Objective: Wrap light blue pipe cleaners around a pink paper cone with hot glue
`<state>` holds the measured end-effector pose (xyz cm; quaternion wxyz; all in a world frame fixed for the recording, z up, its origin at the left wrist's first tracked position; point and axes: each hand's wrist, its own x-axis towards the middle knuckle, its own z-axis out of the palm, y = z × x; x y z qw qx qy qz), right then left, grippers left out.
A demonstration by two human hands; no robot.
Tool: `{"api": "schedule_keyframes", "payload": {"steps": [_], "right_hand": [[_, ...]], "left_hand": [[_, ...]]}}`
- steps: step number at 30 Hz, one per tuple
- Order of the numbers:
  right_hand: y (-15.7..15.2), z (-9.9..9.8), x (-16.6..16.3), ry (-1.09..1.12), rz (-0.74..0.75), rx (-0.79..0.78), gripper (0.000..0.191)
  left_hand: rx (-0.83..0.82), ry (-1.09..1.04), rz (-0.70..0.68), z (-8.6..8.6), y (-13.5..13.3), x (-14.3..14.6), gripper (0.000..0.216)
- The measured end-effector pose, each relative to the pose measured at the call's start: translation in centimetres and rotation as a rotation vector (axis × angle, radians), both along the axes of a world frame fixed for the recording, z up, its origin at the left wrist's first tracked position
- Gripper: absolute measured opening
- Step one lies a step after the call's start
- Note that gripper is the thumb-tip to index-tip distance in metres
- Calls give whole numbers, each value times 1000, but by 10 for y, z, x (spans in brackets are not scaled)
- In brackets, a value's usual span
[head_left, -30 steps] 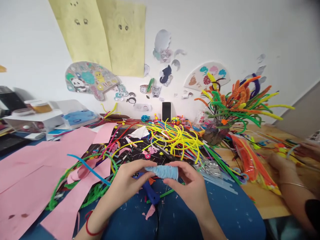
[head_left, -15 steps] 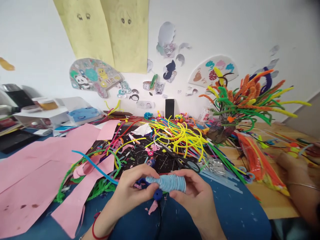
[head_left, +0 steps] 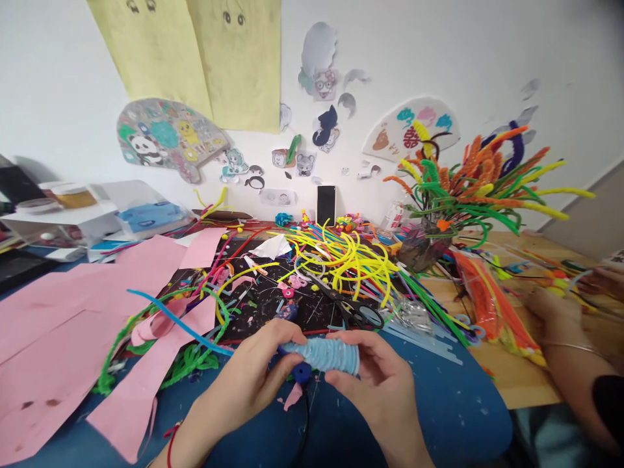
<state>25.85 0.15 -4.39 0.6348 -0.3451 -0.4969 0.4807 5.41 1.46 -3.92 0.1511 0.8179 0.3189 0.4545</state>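
Observation:
A light blue pipe cleaner coil (head_left: 334, 354), wound in tight ridged rings and wider at its right end, lies sideways between my hands above the blue table edge. My left hand (head_left: 253, 369) pinches its narrow end between thumb and fingertips. Around the wide end, my right hand (head_left: 379, 382) curls its thumb and fingers. A brighter blue pipe cleaner strand (head_left: 178, 320) stretches up and left from behind my left hand; whether it joins the coil cannot be seen. Just below the coil shows a dark blue round object (head_left: 301, 372) with a black cord.
Black scissors (head_left: 358, 312) lie beyond my right hand, near yellow pipe cleaners (head_left: 361, 260). Pink sheets (head_left: 63, 325) cover the left side. A vase (head_left: 423, 247) of fuzzy stems stands back right. At far right, another person's hand (head_left: 553, 312) rests over the wooden table.
The view has shifted slightly, so the surroundings sit a little further left and higher. Both hands keep hold of the coil, and my left fingers now cover more of its narrow end.

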Motion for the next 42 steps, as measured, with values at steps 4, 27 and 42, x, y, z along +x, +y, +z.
{"api": "schedule_keyframes", "payload": {"steps": [4,27,42], "right_hand": [[-4,-1,-3,-18,-51,17,37],[-15,-22,-37,337,497,-511,50],[-17,-41,-37,423,545,-517,58]], "left_hand": [[-24,-34,18,-7,-2,0,22],[-768,-992,-120,-7,-13,40,39],[-871,-1408,-108,2,-11,61,28]]}}
